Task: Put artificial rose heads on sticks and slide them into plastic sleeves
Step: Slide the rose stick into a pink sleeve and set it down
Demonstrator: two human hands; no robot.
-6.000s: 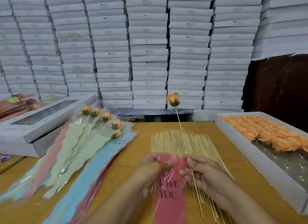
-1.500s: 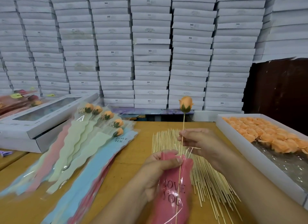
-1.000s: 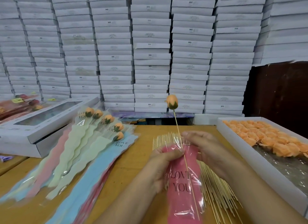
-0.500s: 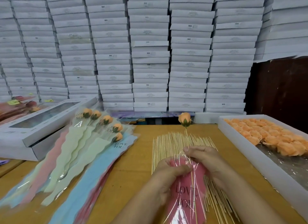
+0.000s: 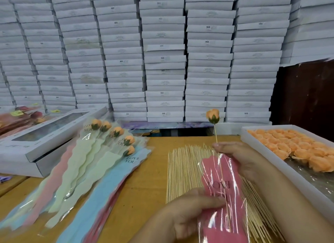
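Wooden table [image 5: 148,188], box [image 5: 271,163] of rose heads [image 5: 296,148]

Stacks of flat white boxes [image 5: 162,61] are filling the back of the room from the tabletop upward, many showing small printed labels on their ends, and they are hiding whatever wall is lying behind them. A dark brown panel [image 5: 305,94] is standing at the right beneath an overhanging stack, while a wooden table [image 5: 144,179] is stretching across the foreground under even, soft light
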